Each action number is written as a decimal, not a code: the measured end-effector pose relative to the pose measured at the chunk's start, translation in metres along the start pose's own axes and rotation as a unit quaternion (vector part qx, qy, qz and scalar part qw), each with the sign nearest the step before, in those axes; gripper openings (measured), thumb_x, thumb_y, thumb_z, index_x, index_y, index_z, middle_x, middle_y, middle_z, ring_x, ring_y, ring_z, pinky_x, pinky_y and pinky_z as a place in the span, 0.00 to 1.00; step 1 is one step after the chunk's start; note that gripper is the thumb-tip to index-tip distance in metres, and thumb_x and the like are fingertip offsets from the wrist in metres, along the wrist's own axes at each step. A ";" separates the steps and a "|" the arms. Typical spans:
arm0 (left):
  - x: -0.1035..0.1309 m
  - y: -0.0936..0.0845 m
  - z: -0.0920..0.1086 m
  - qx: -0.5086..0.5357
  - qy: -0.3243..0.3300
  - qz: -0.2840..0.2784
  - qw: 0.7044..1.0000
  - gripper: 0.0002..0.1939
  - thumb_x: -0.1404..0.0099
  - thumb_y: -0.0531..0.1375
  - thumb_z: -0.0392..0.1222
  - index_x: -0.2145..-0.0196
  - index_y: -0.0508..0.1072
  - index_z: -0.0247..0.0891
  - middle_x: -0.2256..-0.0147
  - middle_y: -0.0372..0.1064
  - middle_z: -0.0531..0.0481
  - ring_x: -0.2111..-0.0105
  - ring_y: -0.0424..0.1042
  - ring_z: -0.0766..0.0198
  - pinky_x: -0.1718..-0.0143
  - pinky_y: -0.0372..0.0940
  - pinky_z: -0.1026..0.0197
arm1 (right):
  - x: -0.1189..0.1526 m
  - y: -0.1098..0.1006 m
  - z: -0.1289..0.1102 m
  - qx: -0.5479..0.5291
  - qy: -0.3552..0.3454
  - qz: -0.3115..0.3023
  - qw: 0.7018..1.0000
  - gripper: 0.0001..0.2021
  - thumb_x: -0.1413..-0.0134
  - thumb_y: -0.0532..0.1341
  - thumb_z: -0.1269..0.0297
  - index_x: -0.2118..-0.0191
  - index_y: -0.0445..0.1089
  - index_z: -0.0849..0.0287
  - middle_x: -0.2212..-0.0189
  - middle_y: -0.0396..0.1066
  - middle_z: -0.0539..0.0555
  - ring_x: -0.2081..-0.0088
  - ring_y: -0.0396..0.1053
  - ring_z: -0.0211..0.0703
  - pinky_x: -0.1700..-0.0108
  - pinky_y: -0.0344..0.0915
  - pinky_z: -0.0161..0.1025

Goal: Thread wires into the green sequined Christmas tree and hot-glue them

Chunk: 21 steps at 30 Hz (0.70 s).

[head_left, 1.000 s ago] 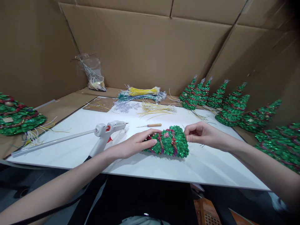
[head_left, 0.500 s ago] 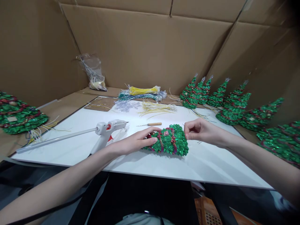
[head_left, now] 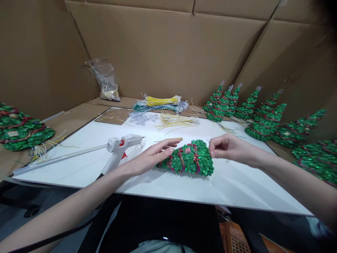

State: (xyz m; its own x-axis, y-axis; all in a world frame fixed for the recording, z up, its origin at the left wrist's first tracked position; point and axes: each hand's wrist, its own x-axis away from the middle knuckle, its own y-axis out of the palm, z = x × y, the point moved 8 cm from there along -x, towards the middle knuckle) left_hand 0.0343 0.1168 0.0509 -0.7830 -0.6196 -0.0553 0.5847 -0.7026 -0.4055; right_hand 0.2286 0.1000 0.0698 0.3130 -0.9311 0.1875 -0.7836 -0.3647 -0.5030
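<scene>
A green glittery tree [head_left: 201,160] with dark red garlands lies on its side on the white board, its wide base to the right. My left hand [head_left: 156,154] hovers at the narrow end, fingers stretched out, thumb close over the green surface. At the base edge my right hand [head_left: 221,147] is closed in a pinch; what its fingertips hold is too small to make out. Behind my left hand lies a wooden-handled tool, mostly covered by the fingers. To the left stands a white glue gun [head_left: 126,142] with a long clear stick.
Several finished trees [head_left: 244,105] stand at the back right, and another tree [head_left: 22,131] is at the far left. Wire bundles [head_left: 163,102] and loose yellow wires [head_left: 179,120] lie at the back. A plastic bag [head_left: 106,82] leans on the cardboard wall [head_left: 158,52].
My left hand has loosened from the tree and shifted slightly left, its fingers now over the wooden-handled tool. More of the tree's narrow end shows. My right hand stays pinched at the base.
</scene>
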 end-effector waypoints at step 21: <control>0.040 0.009 0.010 -0.232 0.198 0.143 0.941 0.16 0.29 0.54 0.33 0.46 0.72 0.41 0.40 0.59 0.42 0.41 0.63 0.59 0.42 0.61 0.58 | -0.001 0.000 0.003 0.012 -0.007 -0.006 1.000 0.23 0.58 0.69 0.43 0.79 0.67 0.61 0.82 0.57 0.47 0.77 0.51 0.33 0.75 0.47 0.34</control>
State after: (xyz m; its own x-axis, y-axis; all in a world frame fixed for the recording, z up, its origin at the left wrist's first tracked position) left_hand 0.0100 0.0823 0.0546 -0.6787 -0.5166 -0.5220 0.7002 -0.2406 -0.6722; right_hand 0.2301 0.1007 0.0671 0.3300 -0.9265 0.1808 -0.7673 -0.3748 -0.5203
